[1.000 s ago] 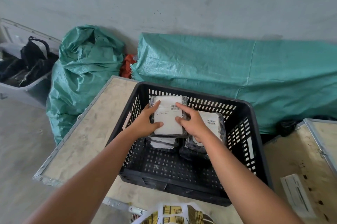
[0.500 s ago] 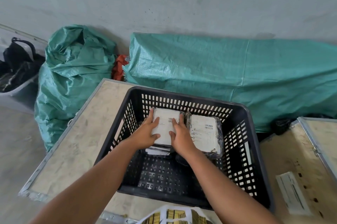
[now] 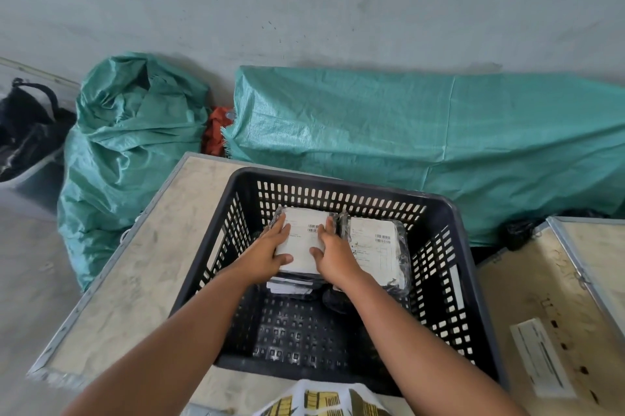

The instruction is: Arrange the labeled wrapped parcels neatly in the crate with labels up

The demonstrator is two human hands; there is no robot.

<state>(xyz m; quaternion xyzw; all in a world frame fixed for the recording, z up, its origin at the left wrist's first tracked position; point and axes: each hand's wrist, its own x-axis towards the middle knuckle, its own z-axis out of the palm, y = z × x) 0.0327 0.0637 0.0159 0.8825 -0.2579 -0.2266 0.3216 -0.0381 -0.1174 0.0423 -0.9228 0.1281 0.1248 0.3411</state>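
Observation:
A black slotted crate [image 3: 453,212] stands on a pale board. At its far side lie two stacks of wrapped parcels, white labels up. My left hand [image 3: 265,251] and my right hand [image 3: 333,255] hold the top parcel of the left stack [image 3: 304,229] by its two sides, resting it flat on the stack. Further parcels [image 3: 291,285] show beneath it. The right stack's top parcel [image 3: 373,246] lies just beside my right hand. The near half of the crate floor [image 3: 297,331] is bare.
Green woven sacks [image 3: 128,151] and a long green-covered bundle [image 3: 422,138] line the wall behind. A wooden case with a paper label [image 3: 541,354] sits to the right. A white and yellow printed bag [image 3: 324,398] lies at the near edge.
Both hands have lowered the labelled parcel from above the crate onto the left stack and now press it flat next to the right stack.

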